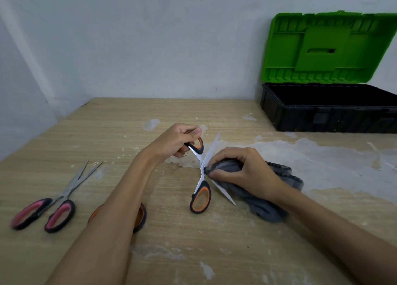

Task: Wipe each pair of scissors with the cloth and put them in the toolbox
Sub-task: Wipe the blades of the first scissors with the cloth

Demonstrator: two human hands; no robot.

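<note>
My left hand [176, 139] grips one handle of the orange-and-black scissors [200, 195], which are spread wide open above the table. The other handle hangs low near the tabletop. My right hand [240, 168] presses the grey cloth [264, 207] against the blades near the pivot. The pink-and-black scissors [53, 209] lie on the table at the left, blades slightly apart. Another orange-and-black pair [140, 217] lies mostly hidden under my left forearm. The black toolbox [322, 117] stands at the back right with its green lid [326, 48] raised; I cannot see its floor.
The wooden table [150, 112] has pale scuffed patches in the middle and at the right. A white wall runs along the back and the left side, close behind the toolbox.
</note>
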